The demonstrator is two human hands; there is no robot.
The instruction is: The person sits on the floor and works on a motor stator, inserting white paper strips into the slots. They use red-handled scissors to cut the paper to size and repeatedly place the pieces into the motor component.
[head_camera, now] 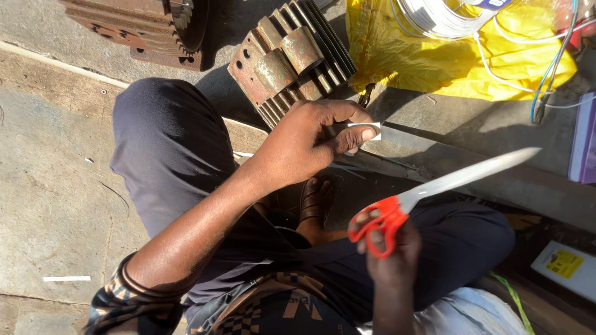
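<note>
Pinching white strip (365,129), left hand (310,146) fingertips

White box (568,268), yellow label, lower right

Hard sunlight falls on a concrete floor (56,186). Above it lie finned metal castings (292,59), with a yellow plastic sheet (434,62) just right of them.

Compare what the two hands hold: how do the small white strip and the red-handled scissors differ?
The small white strip is tiny, pinched by the left hand; the red-handled scissors are long and gripped by the right hand. The strip is flat and pale; the scissors have shut metal blades.
</note>
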